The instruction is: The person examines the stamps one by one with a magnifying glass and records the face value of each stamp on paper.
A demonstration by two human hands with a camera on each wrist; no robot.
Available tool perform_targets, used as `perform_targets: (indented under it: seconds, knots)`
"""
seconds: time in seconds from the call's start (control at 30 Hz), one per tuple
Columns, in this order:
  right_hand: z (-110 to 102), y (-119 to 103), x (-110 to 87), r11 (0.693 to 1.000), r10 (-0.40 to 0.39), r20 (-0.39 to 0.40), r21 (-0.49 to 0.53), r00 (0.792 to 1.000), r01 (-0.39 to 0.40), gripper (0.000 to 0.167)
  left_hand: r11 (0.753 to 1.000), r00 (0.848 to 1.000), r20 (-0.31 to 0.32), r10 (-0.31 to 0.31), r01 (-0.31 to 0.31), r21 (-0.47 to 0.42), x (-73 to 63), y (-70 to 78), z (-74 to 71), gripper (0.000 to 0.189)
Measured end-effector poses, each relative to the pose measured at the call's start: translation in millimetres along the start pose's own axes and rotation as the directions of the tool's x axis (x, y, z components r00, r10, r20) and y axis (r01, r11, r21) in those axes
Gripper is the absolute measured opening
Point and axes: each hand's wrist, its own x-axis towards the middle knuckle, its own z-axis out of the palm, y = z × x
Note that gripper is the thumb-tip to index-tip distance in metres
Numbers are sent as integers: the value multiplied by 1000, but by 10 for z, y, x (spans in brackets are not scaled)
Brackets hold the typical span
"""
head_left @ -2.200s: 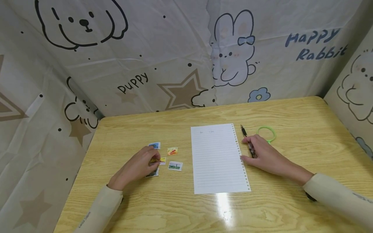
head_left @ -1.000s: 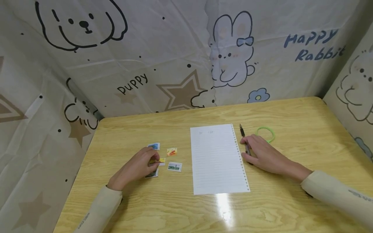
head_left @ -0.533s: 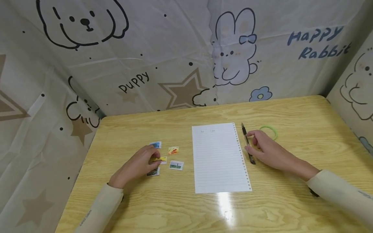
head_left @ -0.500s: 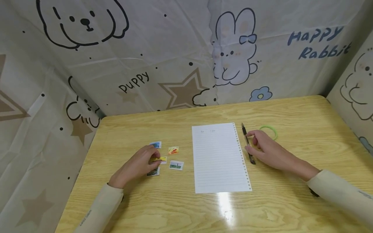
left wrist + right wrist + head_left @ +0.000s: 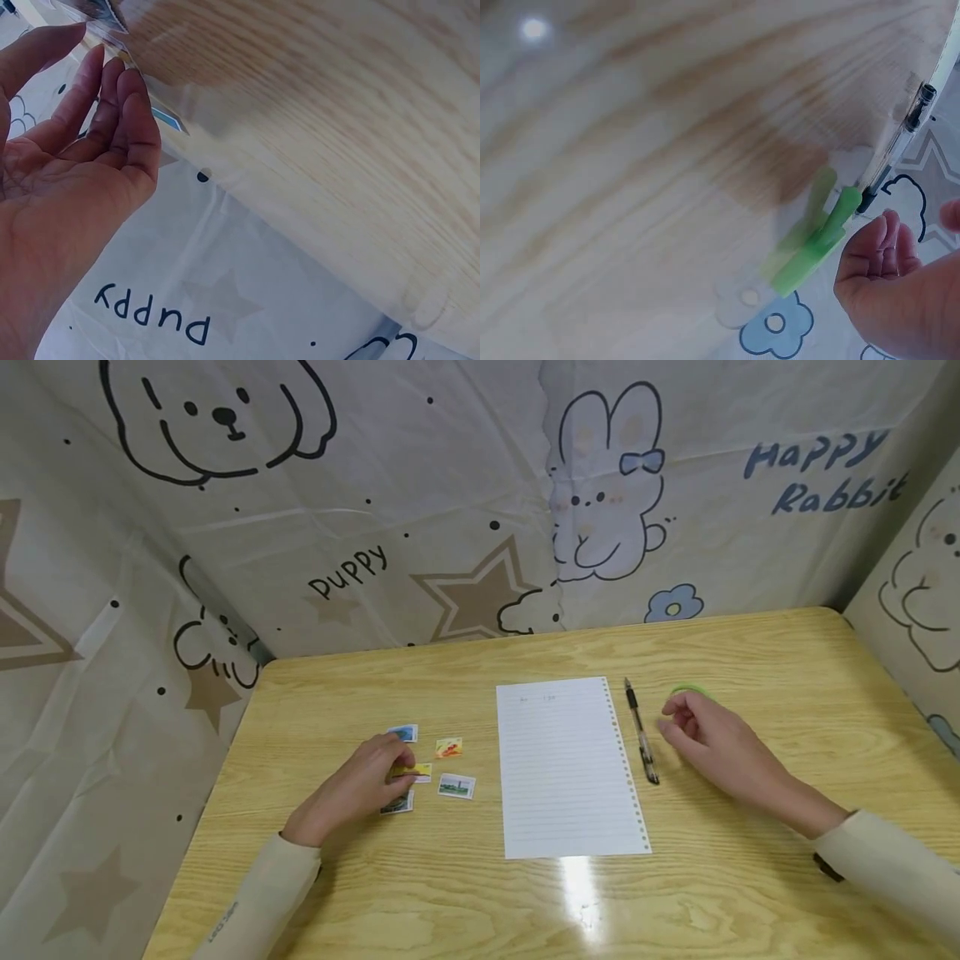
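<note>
Several small stamps lie at the left of the table. My left hand (image 5: 356, 789) rests over them, thumb and fingers loosely bent around a yellow stamp (image 5: 422, 772) partly hidden below; the left wrist view shows a gap between thumb and forefinger. A blue stamp (image 5: 405, 732) and a dark stamp (image 5: 399, 802) stick out beside this hand. My right hand (image 5: 720, 747) hovers right of a black-and-clear pen (image 5: 641, 731), fingers loosely curled, holding nothing. It partly covers a green-rimmed magnifying glass (image 5: 690, 688), whose green handle (image 5: 810, 259) shows in the right wrist view.
A lined sheet of paper (image 5: 573, 777) with punched holes along its right edge lies mid-table, faint writing at its top. Between it and my left hand lie a red-and-yellow stamp (image 5: 449, 747) and a landscape stamp (image 5: 457, 786). Printed cloth (image 5: 465, 485) hangs behind the table.
My right hand has let go of the pen and moved right, over the magnifying glass. The pen stays beside the paper. My left hand has stayed over the stamps.
</note>
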Motion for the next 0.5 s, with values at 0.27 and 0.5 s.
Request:
perform_targets:
  seconds: [0.27,0.5]
  knots:
    - [-56,92,-80,998,66,-61,-13,996,-66,23,1000,1000,13,0,0,7,3,11,-11,10]
    - [-89,121,-102,993,116,-87,-14,990,-117,33,1000,1000,2,16,-16,13,13,3,-5,11]
